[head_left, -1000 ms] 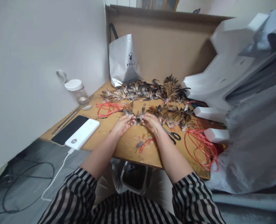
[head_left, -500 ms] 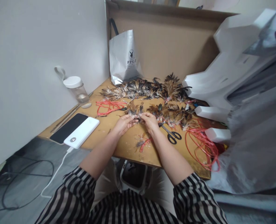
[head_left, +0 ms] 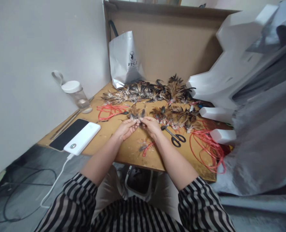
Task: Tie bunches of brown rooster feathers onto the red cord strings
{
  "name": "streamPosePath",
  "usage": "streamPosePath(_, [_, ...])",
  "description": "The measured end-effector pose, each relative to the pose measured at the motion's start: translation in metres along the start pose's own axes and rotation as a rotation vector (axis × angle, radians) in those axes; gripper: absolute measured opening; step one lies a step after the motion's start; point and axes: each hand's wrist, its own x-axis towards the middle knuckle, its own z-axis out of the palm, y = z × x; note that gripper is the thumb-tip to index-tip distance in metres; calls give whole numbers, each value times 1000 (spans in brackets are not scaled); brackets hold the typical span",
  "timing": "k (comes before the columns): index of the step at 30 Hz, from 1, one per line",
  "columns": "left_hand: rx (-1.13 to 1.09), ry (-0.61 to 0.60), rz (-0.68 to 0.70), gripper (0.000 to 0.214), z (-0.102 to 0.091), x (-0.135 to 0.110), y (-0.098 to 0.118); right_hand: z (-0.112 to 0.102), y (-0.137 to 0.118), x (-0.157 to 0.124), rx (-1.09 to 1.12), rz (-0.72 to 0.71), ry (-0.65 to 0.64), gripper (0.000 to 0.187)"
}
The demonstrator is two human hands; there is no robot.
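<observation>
Brown and dark feathers stand up in a small bunch between my two hands, above the table's middle. My left hand pinches the base of the bunch from the left. My right hand is closed at its right side, fingertips close to those of the left. Black-handled scissors lie just right of my right hand. Behind them rests a row of brown feather bunches. A few loose feathers and a red strip lie nearer the table's front edge.
A long feather pile spans the back, before a silver bag. Red strips lie left, more red strands right. A phone, a white power bank and a bottle stand left; white foam borders the right.
The whole view has shifted slightly, so things appear a little further left. Both hands stay closed at the small feather bunch, with hardly any movement.
</observation>
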Motion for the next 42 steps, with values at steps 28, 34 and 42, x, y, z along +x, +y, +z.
streamPosePath(28, [304, 57, 23, 18, 0, 0, -2, -3, -6, 0, -158, -45, 3, 20])
streamPosePath(34, [165, 95, 27, 19, -4, 2, 0, -5, -9, 1, 21, 91, -47, 18])
streamPosePath(42, [225, 157, 66, 22, -2, 2, 0, -2, -7, -3, -272, -6, -61, 16])
